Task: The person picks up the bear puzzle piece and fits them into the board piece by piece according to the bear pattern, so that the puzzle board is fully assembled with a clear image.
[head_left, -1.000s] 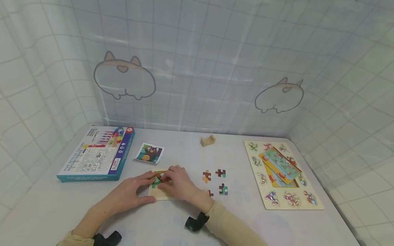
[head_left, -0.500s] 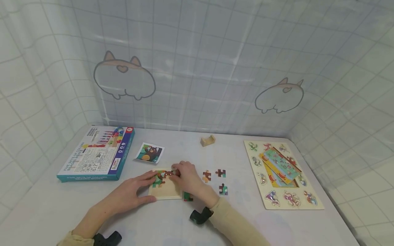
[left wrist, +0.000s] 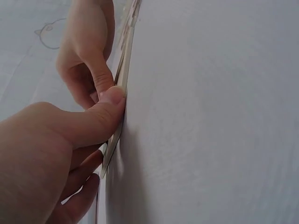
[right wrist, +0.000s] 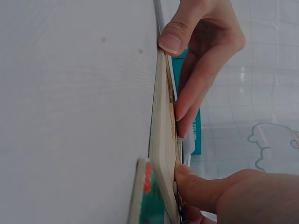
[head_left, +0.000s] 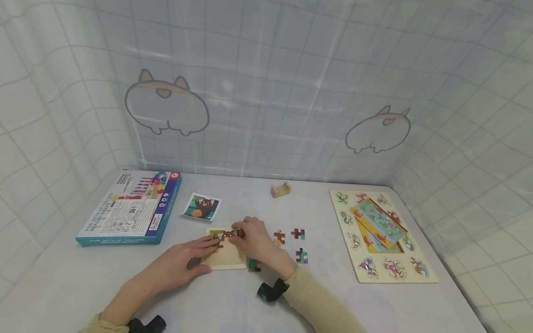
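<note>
Pinching puzzle piece point(head_left: 239, 233) in right hand point(head_left: 257, 238), far right on tray point(head_left: 228, 260); resting straight-fingered left hand point(head_left: 180, 262) on left side.

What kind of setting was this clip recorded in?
Probably a small tabletop play or recording booth: patterned curtain surrounds a white table bearing a wooden puzzle tray and a boxed toy set.

Box point(head_left: 125, 210): left on the table point(head_left: 208, 305)
Card point(head_left: 202, 207): behind the tray point(head_left: 226, 259)
Loose pieces point(head_left: 298, 234): right of the tray
Board point(head_left: 381, 260): far right, under booklets point(head_left: 381, 222)
</note>
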Demonstrator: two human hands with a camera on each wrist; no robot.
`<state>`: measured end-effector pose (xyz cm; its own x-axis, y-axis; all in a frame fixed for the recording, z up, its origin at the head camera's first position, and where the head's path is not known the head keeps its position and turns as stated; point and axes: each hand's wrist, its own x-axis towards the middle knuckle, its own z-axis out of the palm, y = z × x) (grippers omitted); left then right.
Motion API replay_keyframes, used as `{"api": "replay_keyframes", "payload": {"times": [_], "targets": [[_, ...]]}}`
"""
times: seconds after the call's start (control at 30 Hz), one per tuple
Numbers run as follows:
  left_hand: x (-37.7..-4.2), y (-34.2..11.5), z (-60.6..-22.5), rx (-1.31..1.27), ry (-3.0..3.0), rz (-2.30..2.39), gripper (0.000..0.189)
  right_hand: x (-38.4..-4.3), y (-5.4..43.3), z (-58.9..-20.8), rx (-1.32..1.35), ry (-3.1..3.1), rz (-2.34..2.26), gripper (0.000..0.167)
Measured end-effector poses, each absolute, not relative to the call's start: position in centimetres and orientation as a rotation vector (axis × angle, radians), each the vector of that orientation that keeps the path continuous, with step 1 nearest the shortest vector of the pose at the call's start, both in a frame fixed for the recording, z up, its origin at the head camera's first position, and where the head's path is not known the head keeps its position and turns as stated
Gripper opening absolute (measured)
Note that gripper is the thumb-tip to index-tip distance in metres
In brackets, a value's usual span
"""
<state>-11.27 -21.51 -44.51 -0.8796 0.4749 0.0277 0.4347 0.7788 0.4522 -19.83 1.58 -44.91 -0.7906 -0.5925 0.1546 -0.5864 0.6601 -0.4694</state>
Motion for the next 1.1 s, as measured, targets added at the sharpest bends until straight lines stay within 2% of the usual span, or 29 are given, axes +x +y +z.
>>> {"api": "replay_keyframes", "payload": {"times": [0.83, 1.1], "targets": [[-11.0, -21.0, -44.2, 0.741, 2.833, 0.681, 0.053, -20.0, 1.9, -44.9, -0.97, 2.865, -0.75, 0.031], [-10.8, -21.0, -44.3, 0.733, 2.834, 0.684, 0.052, -19.5, 3.7, -44.3, -1.063, 2.795, -0.882, 0.035]]}}
